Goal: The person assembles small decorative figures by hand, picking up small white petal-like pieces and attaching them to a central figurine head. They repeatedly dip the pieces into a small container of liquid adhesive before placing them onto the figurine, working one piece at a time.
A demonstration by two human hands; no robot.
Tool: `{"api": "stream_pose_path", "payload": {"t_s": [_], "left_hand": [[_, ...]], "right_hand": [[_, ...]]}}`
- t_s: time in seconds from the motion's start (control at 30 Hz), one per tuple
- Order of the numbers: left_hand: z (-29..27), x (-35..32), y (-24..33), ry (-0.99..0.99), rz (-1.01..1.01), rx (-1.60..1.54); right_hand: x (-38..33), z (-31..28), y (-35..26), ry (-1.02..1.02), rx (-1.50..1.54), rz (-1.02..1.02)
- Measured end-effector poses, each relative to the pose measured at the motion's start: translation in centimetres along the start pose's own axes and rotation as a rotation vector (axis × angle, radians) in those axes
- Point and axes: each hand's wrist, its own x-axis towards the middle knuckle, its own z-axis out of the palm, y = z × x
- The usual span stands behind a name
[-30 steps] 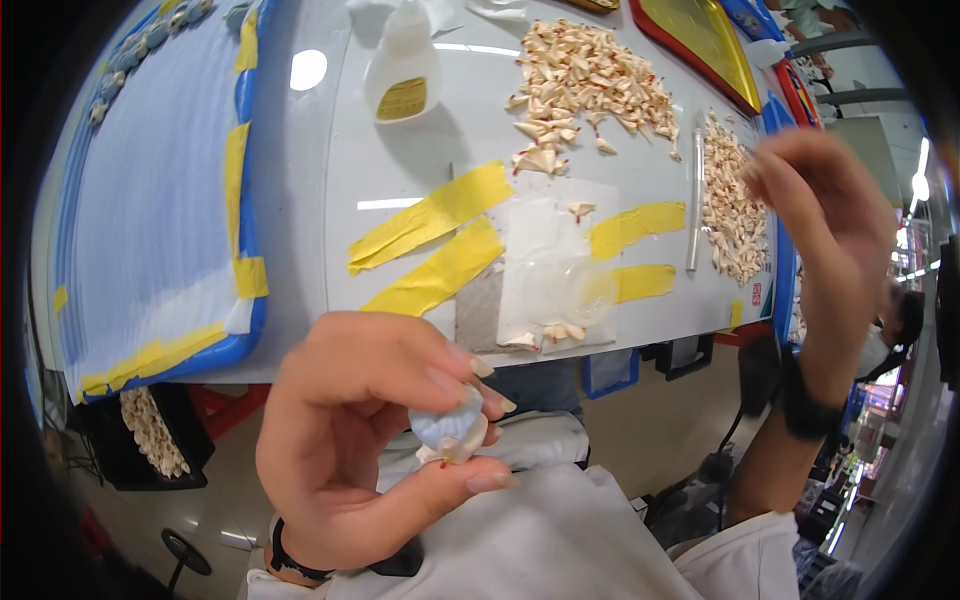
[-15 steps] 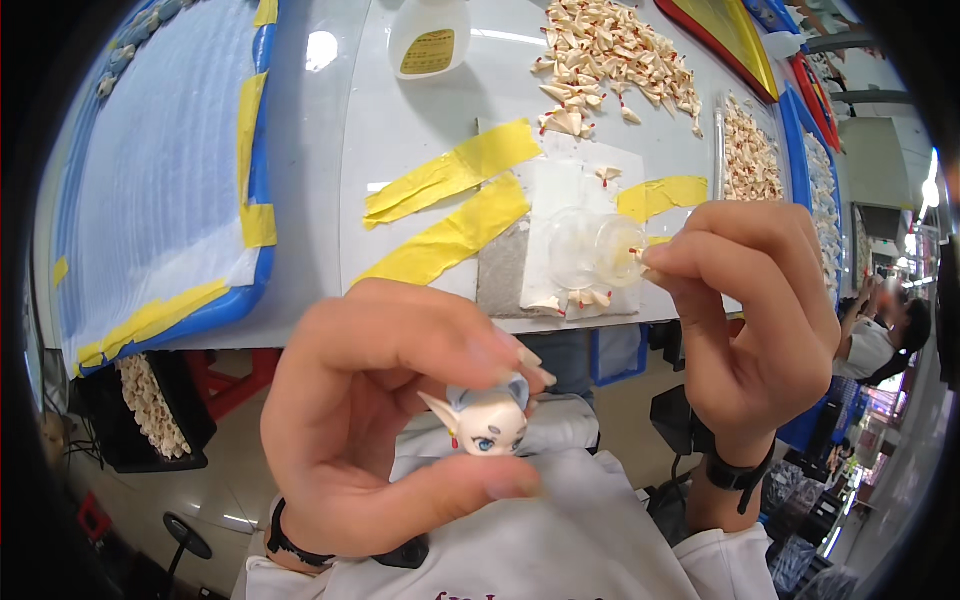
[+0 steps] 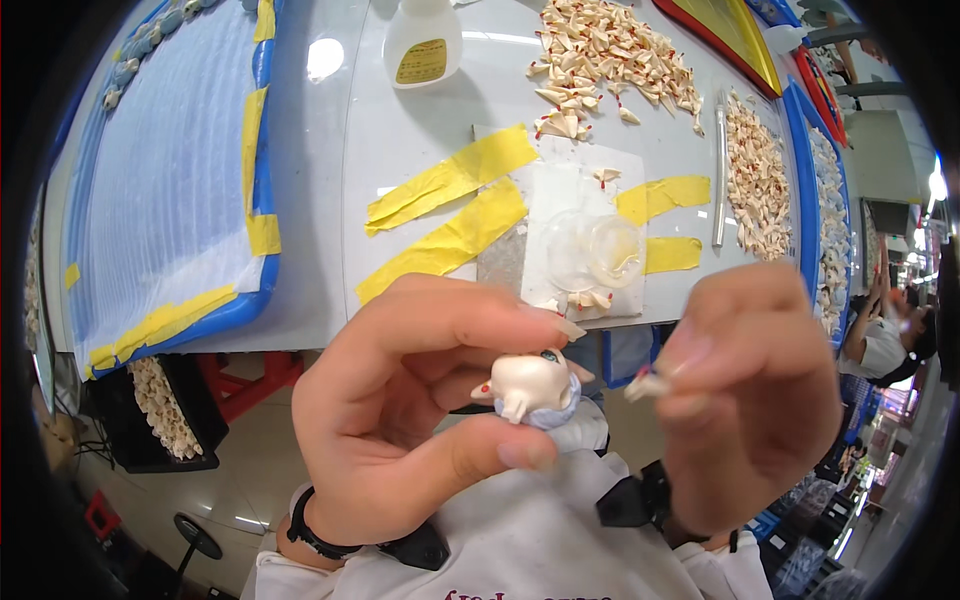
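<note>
My left hand (image 3: 385, 390) pinches a small figurine head (image 3: 535, 385) between thumb and fingers. The head is tilted, with a smooth pale side toward me, bluish hair, pointed ears and a red earring. To its right, my right hand (image 3: 760, 360) grips a small cream ear piece (image 3: 646, 385) with a red tip between thumb and forefinger, slightly blurred. The ear piece and the head are apart. Beyond the hands, a clear shallow cup (image 3: 597, 250) stands on a white sheet (image 3: 545, 190), with a few loose ear pieces beside it.
A white bottle (image 3: 422, 45) stands at the far side. Right of it lie a heap of ear pieces (image 3: 610, 60) and a second heap (image 3: 758, 180). Yellow tape strips (image 3: 450, 180) cross the table. A blue-rimmed tray (image 3: 262, 285) occupies the left. Another person (image 3: 885, 335) sits far right.
My right hand has come down from the cup toward me with the ear piece. The head in my left hand has turned from its face to a smooth side.
</note>
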Motion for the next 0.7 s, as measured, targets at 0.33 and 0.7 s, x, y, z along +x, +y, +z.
{"api": "stream_pose_path", "payload": {"t_s": [0.33, 0.7], "left_hand": [[-0.3, -0.7, -0.4, 0.084, 0.040, 0.152], [-1.1, -0.2, -0.3, -0.028, 0.399, 0.484]], "right_hand": [[-0.8, 2.3, -0.3, 0.080, -0.108, -0.083], [-0.7, 1.9, -1.8, 0.057, 0.240, 0.246]]}}
